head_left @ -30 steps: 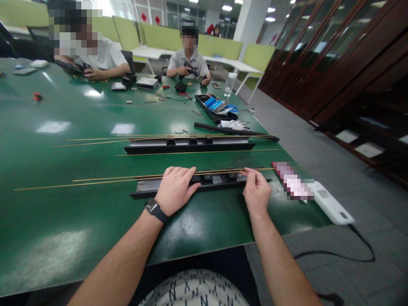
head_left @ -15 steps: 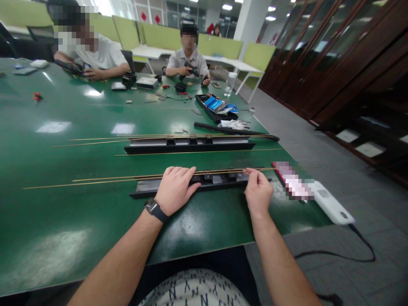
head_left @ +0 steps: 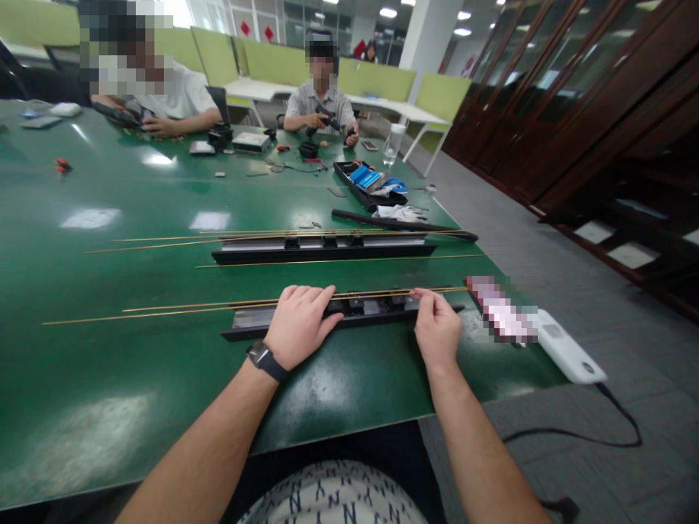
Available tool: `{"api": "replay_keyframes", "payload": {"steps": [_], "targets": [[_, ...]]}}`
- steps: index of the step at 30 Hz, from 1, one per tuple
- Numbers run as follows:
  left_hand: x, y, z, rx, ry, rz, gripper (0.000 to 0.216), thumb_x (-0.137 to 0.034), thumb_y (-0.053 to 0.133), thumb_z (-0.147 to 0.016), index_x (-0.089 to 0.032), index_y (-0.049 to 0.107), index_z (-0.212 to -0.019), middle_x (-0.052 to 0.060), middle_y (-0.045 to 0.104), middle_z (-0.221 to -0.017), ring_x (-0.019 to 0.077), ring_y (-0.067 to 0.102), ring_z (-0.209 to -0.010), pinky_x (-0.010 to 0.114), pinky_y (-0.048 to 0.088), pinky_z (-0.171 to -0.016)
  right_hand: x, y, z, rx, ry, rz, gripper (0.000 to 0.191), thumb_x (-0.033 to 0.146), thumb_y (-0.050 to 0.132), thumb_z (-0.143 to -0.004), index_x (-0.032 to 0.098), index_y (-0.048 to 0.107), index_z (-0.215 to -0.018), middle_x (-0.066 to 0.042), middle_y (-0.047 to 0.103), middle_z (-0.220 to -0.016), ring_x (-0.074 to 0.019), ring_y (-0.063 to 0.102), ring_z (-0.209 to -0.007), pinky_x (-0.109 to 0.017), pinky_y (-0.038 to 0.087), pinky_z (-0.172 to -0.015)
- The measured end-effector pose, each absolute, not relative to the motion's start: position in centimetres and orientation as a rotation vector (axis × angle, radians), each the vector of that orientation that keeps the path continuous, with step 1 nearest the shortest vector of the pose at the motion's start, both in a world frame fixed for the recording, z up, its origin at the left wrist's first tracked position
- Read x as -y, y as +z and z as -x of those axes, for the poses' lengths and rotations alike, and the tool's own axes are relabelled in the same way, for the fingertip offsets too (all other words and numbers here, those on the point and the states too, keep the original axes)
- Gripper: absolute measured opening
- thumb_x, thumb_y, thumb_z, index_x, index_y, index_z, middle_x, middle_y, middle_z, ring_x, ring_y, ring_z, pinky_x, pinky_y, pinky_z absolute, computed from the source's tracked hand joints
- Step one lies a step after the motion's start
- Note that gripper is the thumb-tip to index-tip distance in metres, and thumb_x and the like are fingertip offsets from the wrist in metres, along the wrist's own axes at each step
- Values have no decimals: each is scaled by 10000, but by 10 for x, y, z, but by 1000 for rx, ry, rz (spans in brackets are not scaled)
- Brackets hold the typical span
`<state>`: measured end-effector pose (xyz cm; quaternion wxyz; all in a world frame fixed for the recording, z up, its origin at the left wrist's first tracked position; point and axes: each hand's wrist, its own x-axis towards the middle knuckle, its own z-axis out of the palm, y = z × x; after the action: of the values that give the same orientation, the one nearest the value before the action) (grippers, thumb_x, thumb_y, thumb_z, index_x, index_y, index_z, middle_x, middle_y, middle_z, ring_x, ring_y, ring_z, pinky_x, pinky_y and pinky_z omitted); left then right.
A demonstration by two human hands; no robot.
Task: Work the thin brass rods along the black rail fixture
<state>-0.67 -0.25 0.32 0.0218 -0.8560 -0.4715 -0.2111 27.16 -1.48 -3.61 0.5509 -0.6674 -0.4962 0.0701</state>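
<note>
A long black rail [head_left: 371, 308] lies across the green table [head_left: 136, 364] in front of me, with thin brass rods [head_left: 180, 308] along its far side. My left hand [head_left: 299, 324] lies flat on the rail's middle, fingers stretched out, a watch on the wrist. My right hand [head_left: 435, 327] is closed in a pinch on one brass rod near the rail's right end.
A second black rail [head_left: 322, 251] with more brass rods lies farther back. A black tray [head_left: 370, 185] with blue parts, white gloves [head_left: 401, 212] and a bottle [head_left: 394, 144] stand beyond. A white device [head_left: 565, 355] with a cable sits at the right edge. Two people work at the far end.
The long brass rod's left end has shifted to the right along the table. My right hand has edged slightly left on the rod. My left hand has stayed put.
</note>
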Motion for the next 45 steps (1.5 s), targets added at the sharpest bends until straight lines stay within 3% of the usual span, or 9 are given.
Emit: {"api": "replay_keyframes", "payload": {"steps": [9, 15, 45], "targets": [[3, 3, 7, 1465, -657, 2659, 420, -454, 595, -1004, -189, 614, -1330, 121, 748, -1187, 300, 670, -1103, 467, 436, -974, 15, -37, -270, 1133, 226, 1536, 453, 537, 494, -1018, 187, 766, -1114, -89, 819, -978, -256, 787, -935, -379, 603, -896], [3, 4, 7, 1460, -649, 2660, 422, -455, 586, -1007, -187, 616, -1331, 126, 749, -1189, 299, 670, -1097, 471, 441, -967, 15, -37, -269, 1194, 206, 1529, 406, 490, 497, -1031, 195, 773, -1067, -82, 816, -1023, -236, 776, -993, -371, 573, -962], [3, 3, 7, 1459, -637, 2651, 429, -458, 607, -1005, -180, 611, -1332, 109, 749, -1192, 293, 673, -1103, 456, 438, -971, 15, -38, -271, 1169, 231, 1510, 393, 483, 516, -1029, 190, 768, -1101, -76, 817, -979, -244, 783, -949, -370, 587, -915]]}}
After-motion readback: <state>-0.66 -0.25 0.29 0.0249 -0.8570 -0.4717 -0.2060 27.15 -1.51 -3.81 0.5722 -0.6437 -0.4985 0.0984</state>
